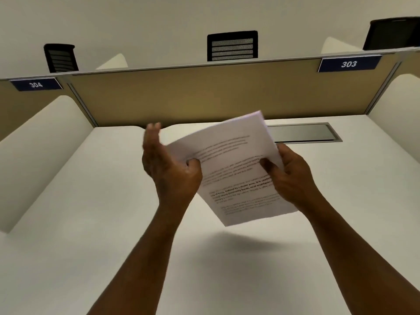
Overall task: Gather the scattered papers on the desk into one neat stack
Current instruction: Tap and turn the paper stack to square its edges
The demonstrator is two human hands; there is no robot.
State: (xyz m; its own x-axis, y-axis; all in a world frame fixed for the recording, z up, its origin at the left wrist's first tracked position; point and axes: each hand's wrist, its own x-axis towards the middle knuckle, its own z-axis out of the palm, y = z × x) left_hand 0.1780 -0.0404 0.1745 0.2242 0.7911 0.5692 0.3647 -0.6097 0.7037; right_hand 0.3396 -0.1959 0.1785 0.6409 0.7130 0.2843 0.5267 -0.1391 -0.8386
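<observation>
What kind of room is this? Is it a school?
Probably a study hall or shared office. The white desk sits behind a tan divider panel carrying seat number signs, 303 and 304, and black mesh chairs stand at the desks beyond it.

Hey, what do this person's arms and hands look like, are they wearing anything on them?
Both forearms are bare as far as the bottom edge of the picture: no sleeves show. The left hand and the right hand wear no gloves, and no watch, bracelet or ring can be seen on either wrist or on the fingers that show. No markings are visible.
</observation>
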